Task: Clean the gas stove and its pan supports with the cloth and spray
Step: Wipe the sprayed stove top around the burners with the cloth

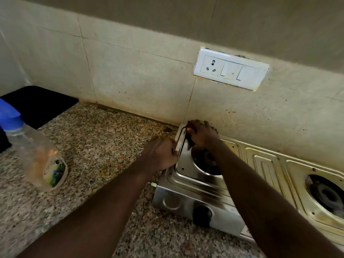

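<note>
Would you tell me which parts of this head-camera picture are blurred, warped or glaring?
Head view: the spray bottle at the left edge is smeared and stretched; the wide lens bends the tile lines on the wall; the stove shows glints on its steel top; the light is dim and warm.

I see the gas stove [195, 185] in shiny, smooth stainless steel with a matt black plastic knob [202, 214], the spray bottle [37, 155] in clear plastic with a blue plastic trigger [10, 116], the countertop [89, 146] in polished speckled stone, and the wall tiles [139, 81] matt and stained.
</note>
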